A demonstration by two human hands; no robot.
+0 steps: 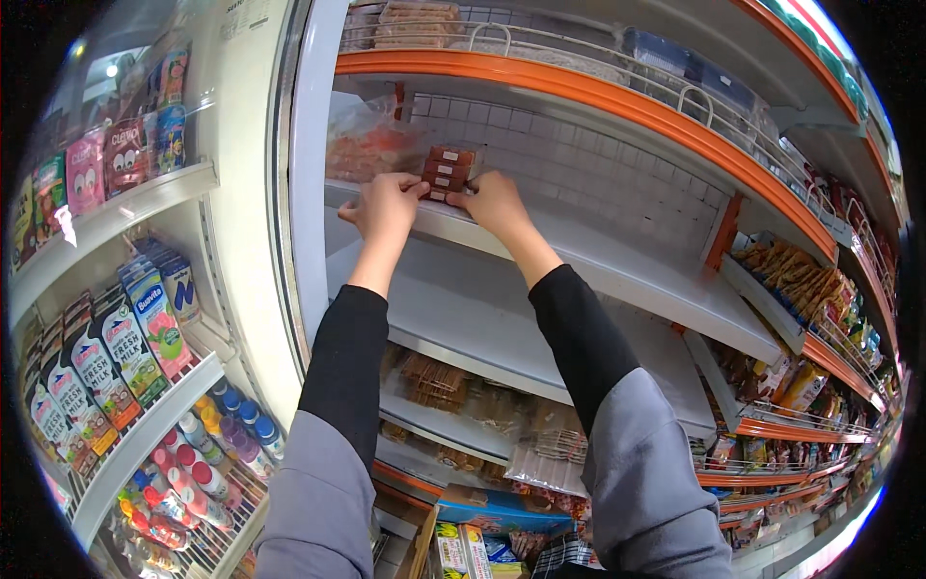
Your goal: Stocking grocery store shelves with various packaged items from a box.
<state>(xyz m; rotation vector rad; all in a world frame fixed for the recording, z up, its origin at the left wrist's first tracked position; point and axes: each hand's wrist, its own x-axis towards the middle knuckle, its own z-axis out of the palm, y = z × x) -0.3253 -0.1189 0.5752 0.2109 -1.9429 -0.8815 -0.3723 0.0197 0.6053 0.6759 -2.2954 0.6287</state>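
A short stack of small reddish-brown packs with white labels [449,166] sits near the front of a white shelf [598,239]. My left hand [388,205] presses its fingertips against the stack's lower left side. From the other side my right hand [495,203] grips the stack's lower right edge, so it is held between both hands. Left of the stack lies a clear plastic bag with orange-pink contents [368,143]. The far side of the stack is hidden.
An orange-edged shelf with a wire rail [579,82] runs above my hands. Lower shelves hold packaged snacks [434,378]. At the left is a fridge with milk cartons [104,359] and small bottles [207,473]. Snack packs [793,275] fill shelves at the right.
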